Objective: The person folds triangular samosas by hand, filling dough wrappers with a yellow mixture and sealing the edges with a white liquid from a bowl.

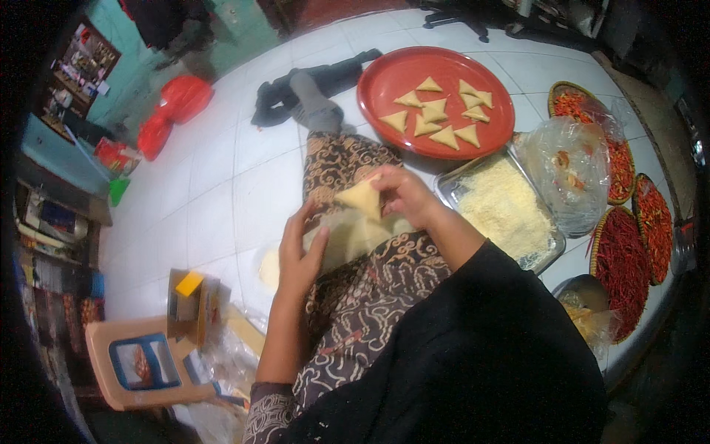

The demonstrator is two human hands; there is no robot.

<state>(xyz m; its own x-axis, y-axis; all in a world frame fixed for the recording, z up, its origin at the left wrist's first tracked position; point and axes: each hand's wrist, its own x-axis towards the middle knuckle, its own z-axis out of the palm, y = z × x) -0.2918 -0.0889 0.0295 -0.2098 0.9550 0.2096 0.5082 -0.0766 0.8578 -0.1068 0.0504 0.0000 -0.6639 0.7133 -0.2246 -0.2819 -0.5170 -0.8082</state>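
My right hand [402,194] grips a folded triangular pastry [360,200], pale yellow, above my lap. To its left is my left hand [299,250], thumb and fingers apart, with nothing seen between them. Beneath both hands a pale, blurred surface [355,238] lies over the patterned cloth [377,288] on my legs; I cannot tell exactly what it is. A round red tray [383,72] ahead bears several similar triangular pastries [434,109]. Beside my right forearm, a rectangular metal tray [446,186] holds a heap of pale yellow shreds [499,205], apparently grated cheese.
A clear plastic bag [571,172] sits beside the metal tray. Woven baskets of red chillies [621,266] line the right side. At lower left stand a beige plastic stool [100,361] and an open box [188,311]. Red plastic bags [186,97] rest by the wall.
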